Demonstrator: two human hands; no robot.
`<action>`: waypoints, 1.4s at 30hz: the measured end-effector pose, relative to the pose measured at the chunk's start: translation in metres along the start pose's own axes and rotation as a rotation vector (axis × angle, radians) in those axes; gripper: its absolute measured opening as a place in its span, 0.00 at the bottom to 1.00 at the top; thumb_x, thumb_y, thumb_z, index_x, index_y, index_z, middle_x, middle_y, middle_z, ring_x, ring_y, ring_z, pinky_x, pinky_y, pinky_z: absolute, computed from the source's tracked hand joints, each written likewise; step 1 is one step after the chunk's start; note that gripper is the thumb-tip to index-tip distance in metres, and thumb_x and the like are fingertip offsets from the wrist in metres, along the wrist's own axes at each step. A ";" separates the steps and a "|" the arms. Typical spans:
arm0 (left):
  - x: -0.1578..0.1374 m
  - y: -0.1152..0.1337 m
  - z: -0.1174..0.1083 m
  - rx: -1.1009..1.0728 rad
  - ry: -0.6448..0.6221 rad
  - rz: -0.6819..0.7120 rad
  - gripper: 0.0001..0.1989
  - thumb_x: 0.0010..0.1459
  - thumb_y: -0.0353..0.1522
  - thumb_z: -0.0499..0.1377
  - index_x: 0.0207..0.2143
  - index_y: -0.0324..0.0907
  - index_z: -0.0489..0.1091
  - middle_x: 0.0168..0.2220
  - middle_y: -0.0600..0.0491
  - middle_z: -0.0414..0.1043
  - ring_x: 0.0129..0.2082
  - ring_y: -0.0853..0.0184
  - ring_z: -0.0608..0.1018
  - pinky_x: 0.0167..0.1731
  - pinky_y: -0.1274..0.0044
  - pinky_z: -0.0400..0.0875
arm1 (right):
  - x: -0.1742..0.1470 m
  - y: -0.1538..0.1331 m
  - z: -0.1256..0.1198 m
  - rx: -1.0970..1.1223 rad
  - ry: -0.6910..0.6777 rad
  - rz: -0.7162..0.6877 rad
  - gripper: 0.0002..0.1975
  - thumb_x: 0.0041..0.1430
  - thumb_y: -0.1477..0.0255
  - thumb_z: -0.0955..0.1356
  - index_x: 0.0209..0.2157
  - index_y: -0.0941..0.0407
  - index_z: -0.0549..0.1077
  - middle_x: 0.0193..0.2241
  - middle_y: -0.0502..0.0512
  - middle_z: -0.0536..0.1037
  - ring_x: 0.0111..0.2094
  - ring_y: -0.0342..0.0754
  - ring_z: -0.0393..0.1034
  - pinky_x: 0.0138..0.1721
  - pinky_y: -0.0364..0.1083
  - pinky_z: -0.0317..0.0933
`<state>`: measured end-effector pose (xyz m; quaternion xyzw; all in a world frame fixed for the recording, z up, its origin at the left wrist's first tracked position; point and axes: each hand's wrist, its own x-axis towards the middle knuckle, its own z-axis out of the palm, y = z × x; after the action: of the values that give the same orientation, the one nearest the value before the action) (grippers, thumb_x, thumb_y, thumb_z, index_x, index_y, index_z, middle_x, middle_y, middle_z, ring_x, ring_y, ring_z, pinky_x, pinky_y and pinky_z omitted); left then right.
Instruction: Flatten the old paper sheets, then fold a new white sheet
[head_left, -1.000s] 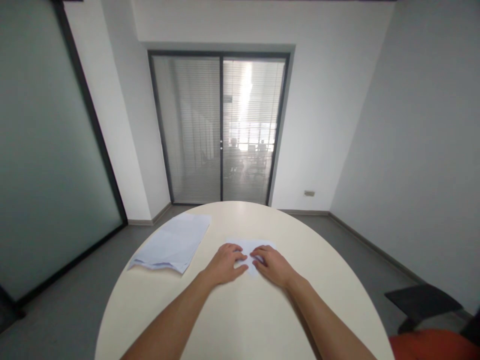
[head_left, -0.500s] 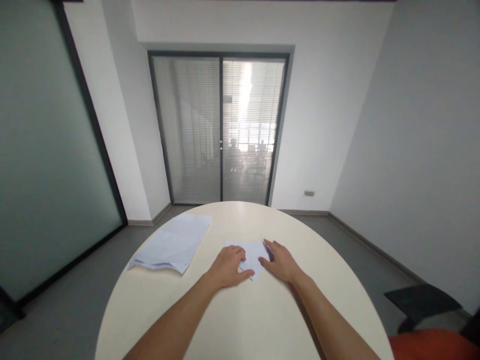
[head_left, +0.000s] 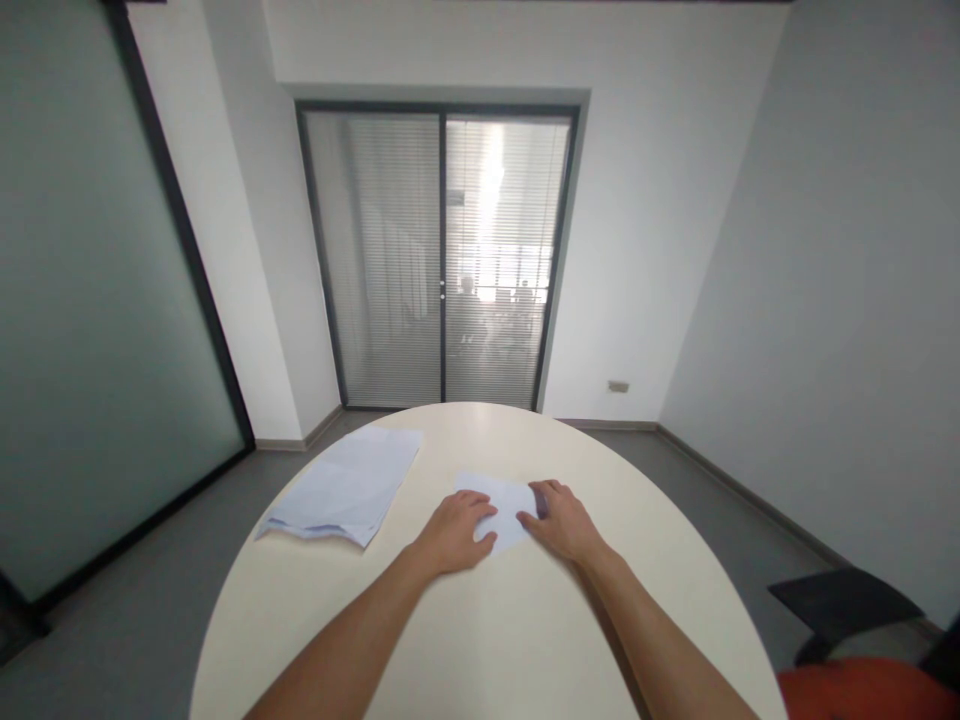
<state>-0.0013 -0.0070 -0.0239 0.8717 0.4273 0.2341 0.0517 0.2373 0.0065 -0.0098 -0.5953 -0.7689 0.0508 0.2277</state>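
A small piece of folded white paper [head_left: 508, 508] lies on the round cream table [head_left: 480, 630] between my two hands. My left hand [head_left: 456, 530] rests over its left side, with thumb and fingers apart and the fingertips touching the sheet. On the opposite side is my right hand [head_left: 564, 522], its thumb and index finger spread at the paper's right edge. A shadow falls under that palm. Both hands cover parts of the paper's sides, so its full outline is hidden.
Larger white sheets [head_left: 345, 485] lie at the table's left edge, their near edge slightly lifted. A chair with a red seat [head_left: 870, 690] and black armrest [head_left: 844, 605] stands at the lower right. Beyond the table is a glazed door with blinds [head_left: 442, 260].
The small paper has turned and shifted slightly away from me; its near pointed corner no longer sticks out between the thumbs. My left thumb has drawn back a little to the left.
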 end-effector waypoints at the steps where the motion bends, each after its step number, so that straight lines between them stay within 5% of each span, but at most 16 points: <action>1: 0.000 0.000 0.000 0.003 0.000 0.000 0.20 0.59 0.38 0.60 0.53 0.43 0.73 0.58 0.46 0.71 0.58 0.56 0.71 0.61 0.63 0.63 | 0.000 -0.001 -0.001 0.002 0.003 -0.002 0.27 0.56 0.62 0.70 0.54 0.61 0.72 0.50 0.64 0.75 0.52 0.58 0.68 0.53 0.51 0.59; 19: 0.005 -0.009 -0.007 0.009 0.030 0.007 0.12 0.64 0.29 0.56 0.44 0.45 0.78 0.46 0.52 0.79 0.46 0.61 0.77 0.49 0.69 0.68 | 0.003 0.003 -0.003 0.049 -0.005 0.033 0.21 0.57 0.73 0.66 0.53 0.55 0.73 0.51 0.58 0.78 0.50 0.53 0.73 0.52 0.48 0.62; 31: 0.003 -0.004 -0.011 -0.024 0.007 0.114 0.08 0.63 0.31 0.58 0.42 0.44 0.77 0.42 0.52 0.79 0.45 0.63 0.76 0.50 0.70 0.67 | 0.001 -0.005 -0.009 0.147 -0.016 -0.155 0.11 0.58 0.72 0.65 0.42 0.53 0.77 0.38 0.54 0.81 0.41 0.49 0.73 0.45 0.45 0.61; 42: 0.002 -0.007 -0.006 -0.031 0.043 0.093 0.10 0.64 0.31 0.56 0.43 0.45 0.77 0.48 0.50 0.76 0.50 0.61 0.74 0.53 0.68 0.68 | 0.000 -0.005 -0.005 0.082 -0.090 -0.263 0.17 0.56 0.78 0.64 0.44 0.52 0.79 0.43 0.53 0.81 0.46 0.50 0.72 0.50 0.46 0.61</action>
<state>-0.0084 -0.0014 -0.0199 0.8845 0.3838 0.2616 0.0451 0.2347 0.0038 -0.0038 -0.4767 -0.8470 0.0786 0.2220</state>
